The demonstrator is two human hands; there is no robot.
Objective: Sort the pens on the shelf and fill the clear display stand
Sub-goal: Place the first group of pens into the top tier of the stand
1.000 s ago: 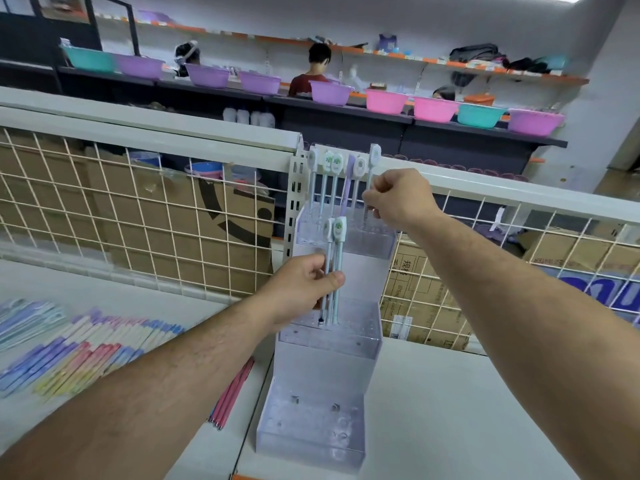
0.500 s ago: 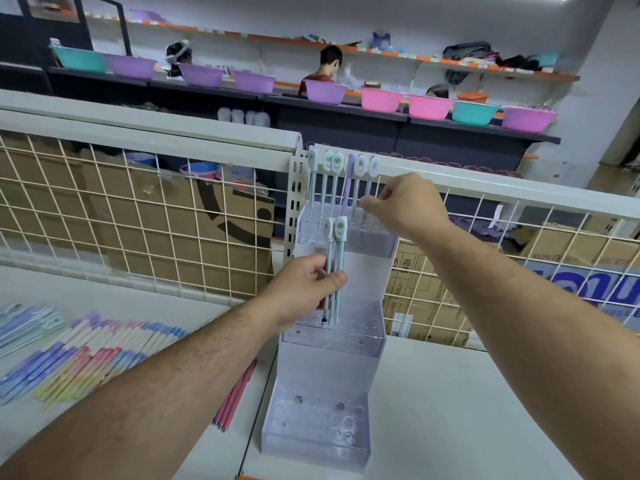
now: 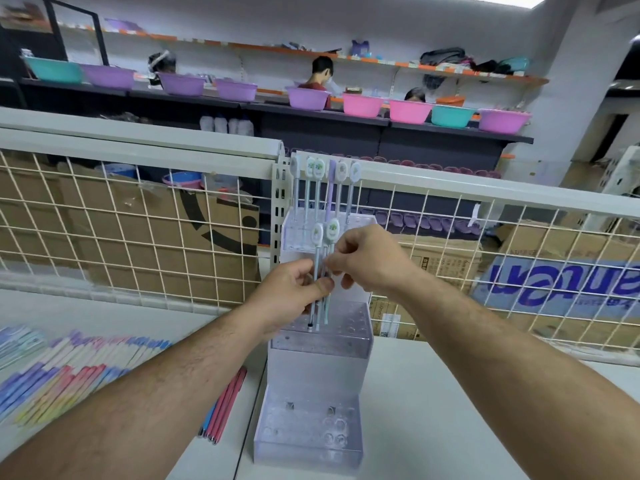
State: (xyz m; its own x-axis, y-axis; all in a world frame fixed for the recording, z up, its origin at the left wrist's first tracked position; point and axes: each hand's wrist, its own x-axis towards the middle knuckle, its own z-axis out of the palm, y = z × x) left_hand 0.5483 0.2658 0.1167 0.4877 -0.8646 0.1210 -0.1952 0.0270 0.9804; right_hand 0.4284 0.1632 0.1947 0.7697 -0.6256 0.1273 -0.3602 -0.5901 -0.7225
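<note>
Along the left edge of the white shelf (image 3: 450, 410), loose pastel-coloured pens (image 3: 69, 372) are lying fanned in rows. A few slim pink pens (image 3: 225, 407) are lying just left of the clear tiered acrylic display stand (image 3: 311, 441). The left hand (image 3: 291, 296) is holding a bundle of pale pens with white oval caps (image 3: 317, 237) upright over the stand's middle tier, its grip curled round them. The right hand (image 3: 367, 261) is pinching a shaft in that bundle.

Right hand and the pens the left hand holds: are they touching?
Touching. In the head view the right hand pinches one of the pens that the left hand grips.
</note>
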